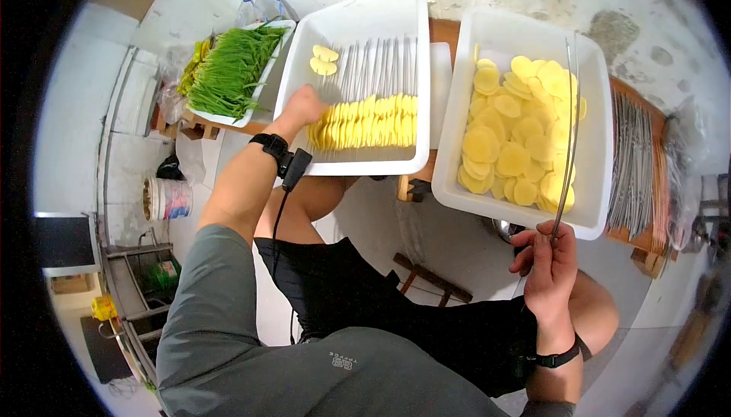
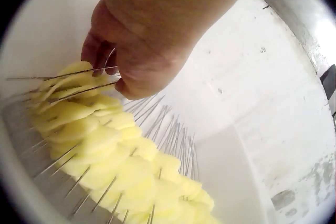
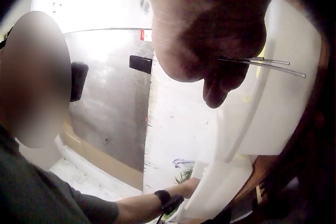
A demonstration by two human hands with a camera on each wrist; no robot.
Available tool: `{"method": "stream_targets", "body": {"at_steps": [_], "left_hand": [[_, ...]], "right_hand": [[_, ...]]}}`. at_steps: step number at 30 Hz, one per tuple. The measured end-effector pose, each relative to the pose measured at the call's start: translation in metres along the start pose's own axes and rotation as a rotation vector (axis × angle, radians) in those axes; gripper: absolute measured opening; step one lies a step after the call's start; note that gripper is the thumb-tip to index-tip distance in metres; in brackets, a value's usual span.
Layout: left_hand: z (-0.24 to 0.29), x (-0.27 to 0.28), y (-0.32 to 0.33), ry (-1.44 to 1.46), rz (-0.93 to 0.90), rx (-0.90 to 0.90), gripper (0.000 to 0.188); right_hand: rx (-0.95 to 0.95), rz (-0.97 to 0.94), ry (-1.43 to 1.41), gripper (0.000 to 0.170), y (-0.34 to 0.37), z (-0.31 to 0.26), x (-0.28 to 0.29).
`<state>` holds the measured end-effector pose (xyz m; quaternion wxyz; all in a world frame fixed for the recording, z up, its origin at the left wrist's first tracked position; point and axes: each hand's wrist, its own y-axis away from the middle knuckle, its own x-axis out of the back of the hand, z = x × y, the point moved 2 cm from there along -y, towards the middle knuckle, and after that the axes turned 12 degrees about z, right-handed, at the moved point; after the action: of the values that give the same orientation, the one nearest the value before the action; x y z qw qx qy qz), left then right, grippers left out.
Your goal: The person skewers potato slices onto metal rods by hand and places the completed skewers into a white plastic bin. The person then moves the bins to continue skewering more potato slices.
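Note:
In the head view, my left hand [image 1: 304, 106] is inside the left white tub [image 1: 358, 164], at the left end of a row of skewered yellow potato slices [image 1: 365, 124]. The left wrist view shows its thumb and curled fingers pinching the end of a metal skewer threaded with potato slices [image 2: 73, 85]. My right hand [image 1: 550, 265] grips long, thin metal skewers [image 1: 571, 135] that point up over the right white tub [image 1: 525, 223]. Loose round potato slices [image 1: 514, 159] fill much of that tub. Skewer ends [image 3: 283, 69] stick out of the right hand in the right wrist view.
Two slices [image 1: 324, 60] sit apart at the left tub's back. A tray of green chives [image 1: 236, 70] stands left. Many bare skewers [image 1: 632, 162] lie on a wooden board to the right. A bucket [image 1: 167, 198] and a small wooden stool [image 1: 432, 278] are on the floor.

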<state>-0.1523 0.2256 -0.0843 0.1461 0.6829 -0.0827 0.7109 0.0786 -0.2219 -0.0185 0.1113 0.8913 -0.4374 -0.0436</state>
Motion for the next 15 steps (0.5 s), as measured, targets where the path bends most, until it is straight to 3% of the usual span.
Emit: {"method": "stream_targets", "body": {"at_steps": [10,13,15], "left_hand": [[-0.017,-0.023,-0.012,0.053,0.061,0.009,0.068],[-0.022,-0.029,-0.019,0.051,-0.044,0.015,0.058],[-0.028,-0.035,-0.024,-0.061,0.038,-0.239,0.037]], "right_hand": [[0.0,-0.025,0.035,0.011,0.002,0.002,0.0],[0.021,-0.028,0.018,0.011,0.001,0.003,0.0],[0.02,-0.028,0.011,0.011,0.001,0.004,0.0]]}}
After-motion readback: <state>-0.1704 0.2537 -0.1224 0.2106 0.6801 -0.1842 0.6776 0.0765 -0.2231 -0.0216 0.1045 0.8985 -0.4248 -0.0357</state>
